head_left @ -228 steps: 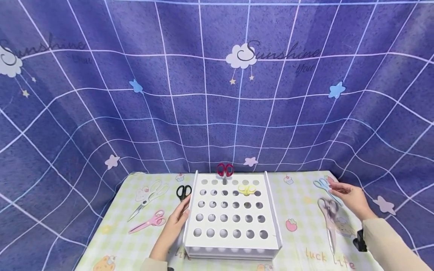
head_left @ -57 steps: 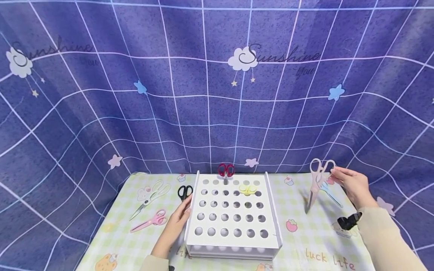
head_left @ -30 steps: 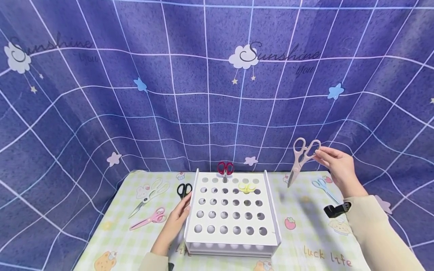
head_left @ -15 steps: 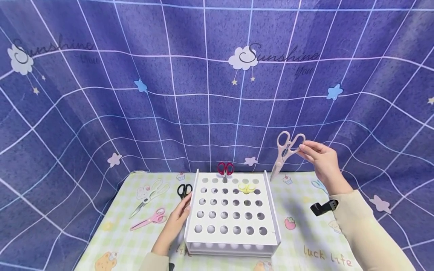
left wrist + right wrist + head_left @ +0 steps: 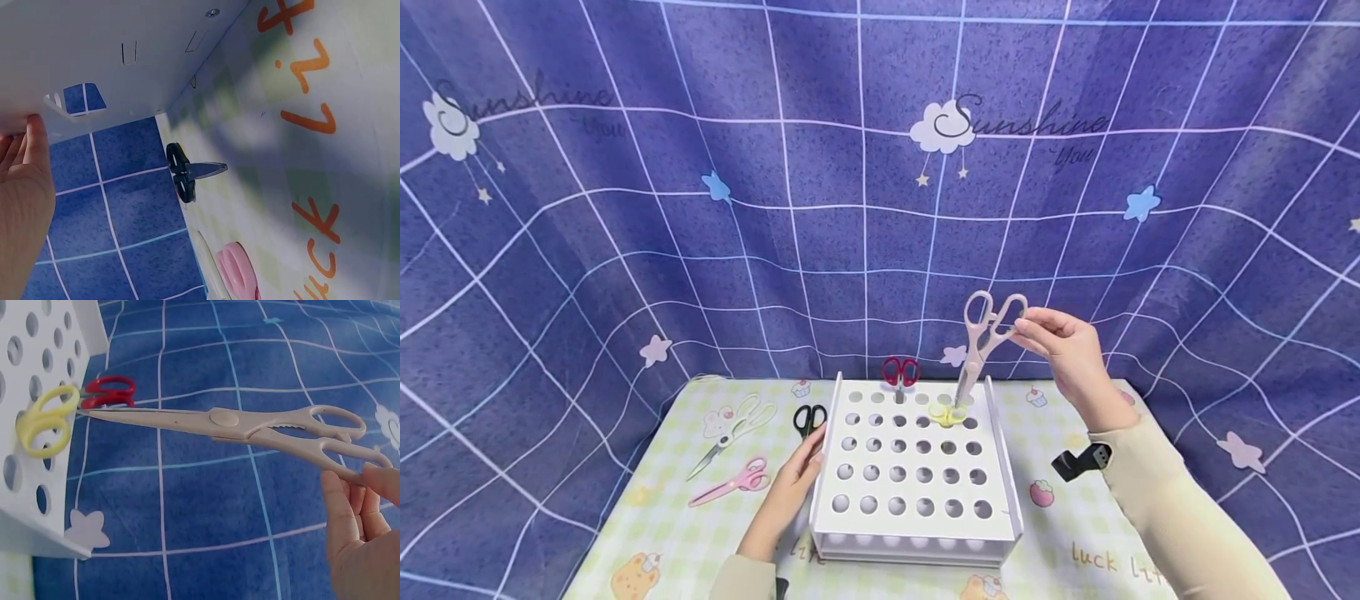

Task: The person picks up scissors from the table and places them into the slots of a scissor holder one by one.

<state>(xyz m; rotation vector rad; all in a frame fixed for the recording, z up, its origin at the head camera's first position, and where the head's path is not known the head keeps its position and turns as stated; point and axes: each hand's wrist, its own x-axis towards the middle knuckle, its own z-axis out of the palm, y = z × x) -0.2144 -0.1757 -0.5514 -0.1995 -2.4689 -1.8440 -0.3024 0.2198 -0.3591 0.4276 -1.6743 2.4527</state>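
Observation:
My right hand (image 5: 1063, 342) pinches one handle loop of the beige scissors (image 5: 973, 364), loops up and blades down, above the back right of a white rack (image 5: 883, 489) with rows of round holes. In the right wrist view the blade tips end beside the yellow scissors (image 5: 25, 434), which sit in a hole. Red scissors (image 5: 900, 385) stand in the back row. My left hand (image 5: 788, 487) rests against the rack's left side, its fingers fairly straight in the left wrist view. Right beside it are black-handled scissors (image 5: 809, 419).
Pink scissors (image 5: 741, 482) and white-handled scissors (image 5: 724, 442) lie on the checked tablecloth (image 5: 677, 550) at the left. A blue grid curtain (image 5: 820, 242) hangs behind the table. The right forearm covers the place of the light blue scissors.
My right hand let go of the light blue scissors, picked up the beige ones from the right of the table and carried them left over the rack. The left hand stayed put.

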